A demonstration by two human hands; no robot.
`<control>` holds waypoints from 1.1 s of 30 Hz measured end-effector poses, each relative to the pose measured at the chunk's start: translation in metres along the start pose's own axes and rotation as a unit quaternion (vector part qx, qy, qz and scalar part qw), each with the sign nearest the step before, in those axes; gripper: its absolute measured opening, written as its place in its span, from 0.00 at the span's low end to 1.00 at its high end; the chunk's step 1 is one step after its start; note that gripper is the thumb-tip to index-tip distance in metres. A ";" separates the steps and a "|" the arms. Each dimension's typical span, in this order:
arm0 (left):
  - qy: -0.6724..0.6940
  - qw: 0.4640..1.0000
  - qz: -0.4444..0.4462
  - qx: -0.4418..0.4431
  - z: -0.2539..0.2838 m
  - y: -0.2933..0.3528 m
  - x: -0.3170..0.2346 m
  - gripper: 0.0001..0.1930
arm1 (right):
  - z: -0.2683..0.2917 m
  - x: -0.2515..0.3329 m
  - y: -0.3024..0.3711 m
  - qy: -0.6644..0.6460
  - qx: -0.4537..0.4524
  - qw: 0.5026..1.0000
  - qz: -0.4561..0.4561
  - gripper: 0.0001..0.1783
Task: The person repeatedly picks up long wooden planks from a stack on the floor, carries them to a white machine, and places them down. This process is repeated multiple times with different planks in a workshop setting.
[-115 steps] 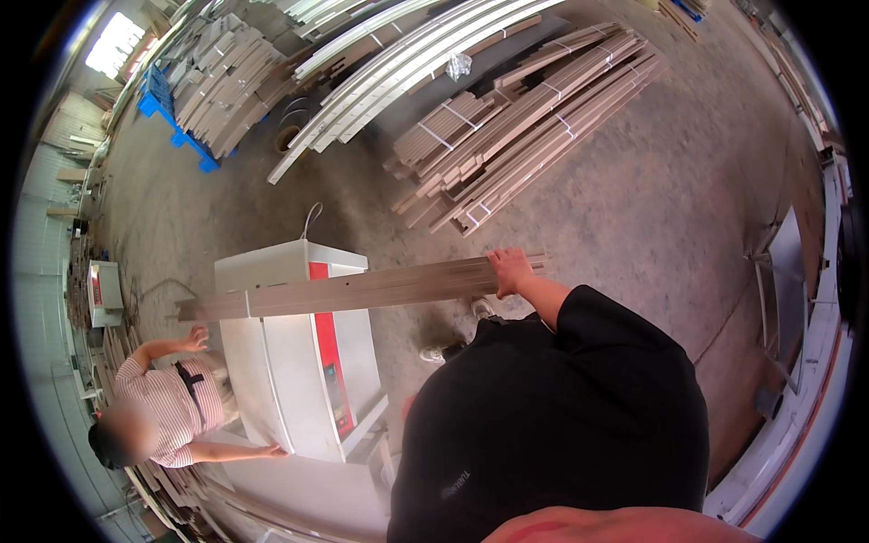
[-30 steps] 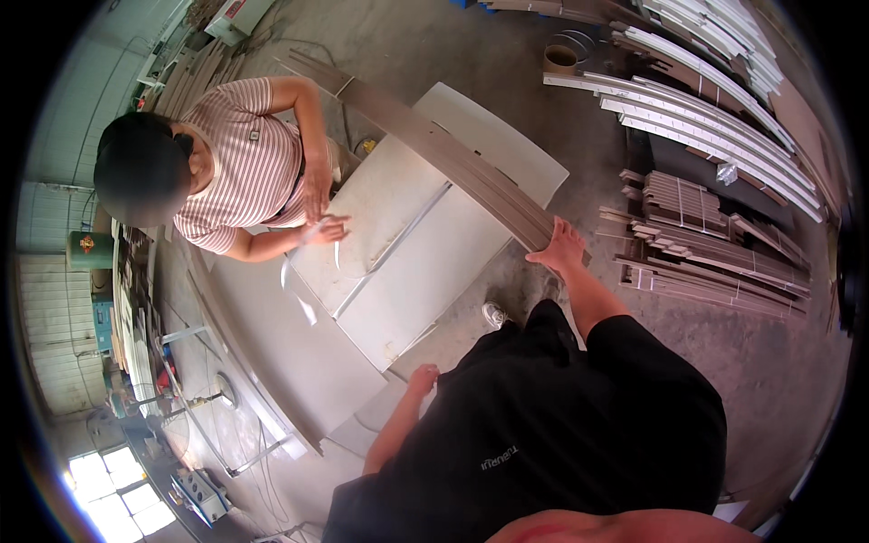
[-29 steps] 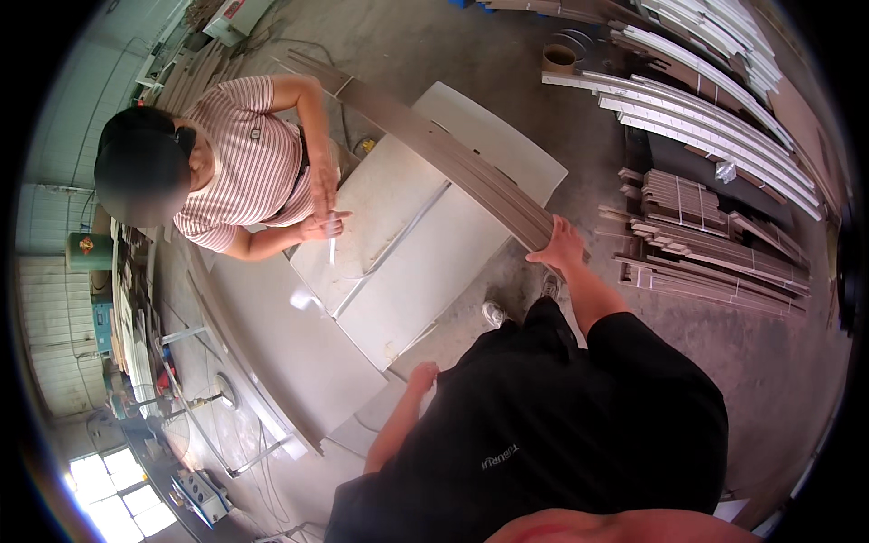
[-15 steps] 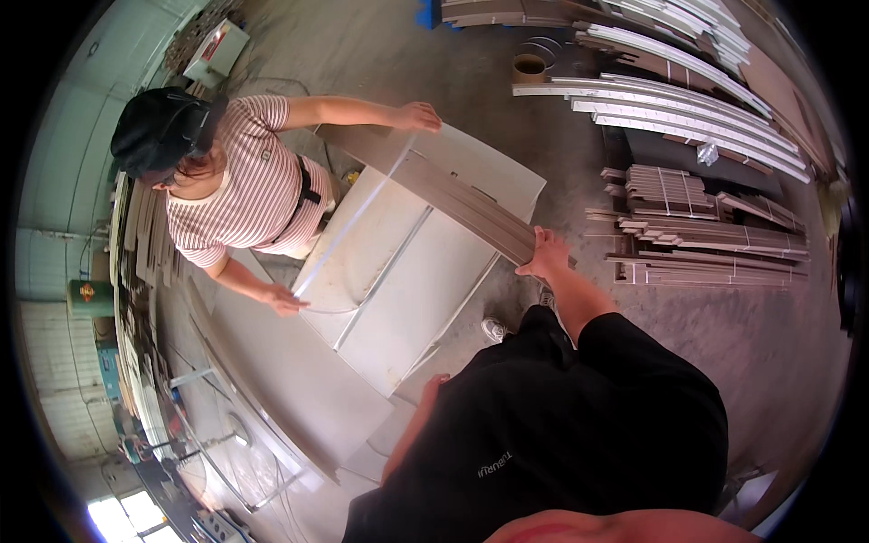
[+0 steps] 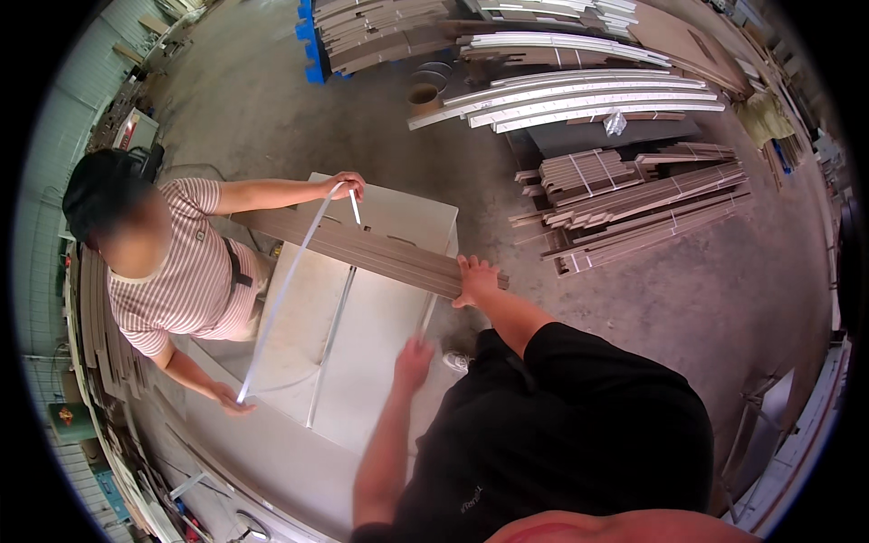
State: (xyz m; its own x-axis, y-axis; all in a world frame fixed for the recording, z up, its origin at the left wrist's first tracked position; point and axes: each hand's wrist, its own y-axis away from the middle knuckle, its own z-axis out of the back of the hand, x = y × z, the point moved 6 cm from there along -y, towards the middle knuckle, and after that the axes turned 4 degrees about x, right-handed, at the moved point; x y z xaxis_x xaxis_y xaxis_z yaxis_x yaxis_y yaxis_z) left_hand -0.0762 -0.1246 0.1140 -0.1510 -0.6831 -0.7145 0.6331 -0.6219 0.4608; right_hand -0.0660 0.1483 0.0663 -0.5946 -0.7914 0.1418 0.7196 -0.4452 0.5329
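Note:
A bundle of long brown slats (image 5: pixel 389 258) lies across the pale table (image 5: pixel 303 299), running from the co-worker to me. My right hand (image 5: pixel 478 281) is laid across its near end, thumb at one edge and fingers over the top, gripping it. My left hand (image 5: pixel 414 364) is over the table's near edge, apart from the slats; motion smears its fingers, and I see nothing in it. Facing me, a co-worker in a striped shirt (image 5: pixel 195 249) holds a white strap (image 5: pixel 294 271) between two hands, one end beyond the slats, the other near the table's left side.
Bundled brown slats (image 5: pixel 643 195) and long white profiles (image 5: pixel 588 100) lie on the floor to the right. A round brown tube (image 5: pixel 423 97) stands beside them. More boards (image 5: pixel 104 317) lean behind the co-worker. My shoe (image 5: pixel 457 362) is close to the table.
My left hand has come up from beside my body to the table edge. The co-worker's strap now bows upward, its far end bent down. My view has shifted; my right hand stays on the slats.

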 end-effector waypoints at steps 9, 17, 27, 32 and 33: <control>0.072 0.877 -0.473 -0.041 0.151 -0.006 -0.439 0.39 | -0.009 0.016 0.005 0.023 0.013 0.999 -0.022 0.70; 0.108 0.941 -0.319 0.014 0.087 -0.043 -0.303 0.27 | -0.060 0.010 -0.036 0.023 -0.074 0.997 0.024 0.70; -0.168 0.960 0.174 0.139 -0.109 0.184 0.194 0.14 | 0.006 0.016 0.018 0.013 0.025 1.000 0.003 0.73; -0.012 0.978 0.208 0.024 -0.121 0.206 0.239 0.14 | 0.013 0.013 0.018 0.011 0.034 0.999 0.000 0.74; 0.012 0.979 0.206 0.002 -0.122 0.203 0.238 0.14 | 0.014 0.015 0.015 0.016 0.033 0.999 -0.001 0.74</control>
State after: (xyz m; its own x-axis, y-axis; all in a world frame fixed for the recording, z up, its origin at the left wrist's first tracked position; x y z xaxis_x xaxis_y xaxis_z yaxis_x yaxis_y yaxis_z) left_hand 0.1093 -0.3666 -0.0271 0.1338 -0.8667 -0.4805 0.6330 -0.2983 0.7144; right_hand -0.0688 0.1360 0.0883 -0.5826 -0.8046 0.1146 0.6929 -0.4181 0.5874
